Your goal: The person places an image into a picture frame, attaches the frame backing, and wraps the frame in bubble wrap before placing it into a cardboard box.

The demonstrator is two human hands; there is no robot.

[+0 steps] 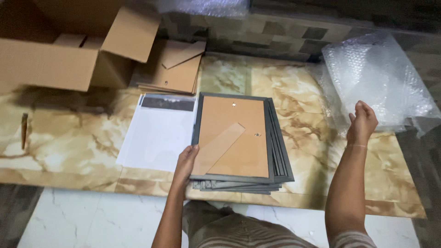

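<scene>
An open cardboard box and crumpled bubble wrap flank a marbled surface where the left hand pins the top frame of a grey stack, thumb over its edge, steadying it, while the right hand, loosely curled, reaches the wrap, white sheets alongside.

Lower frames — mostly hidden (stacked)
</scene>
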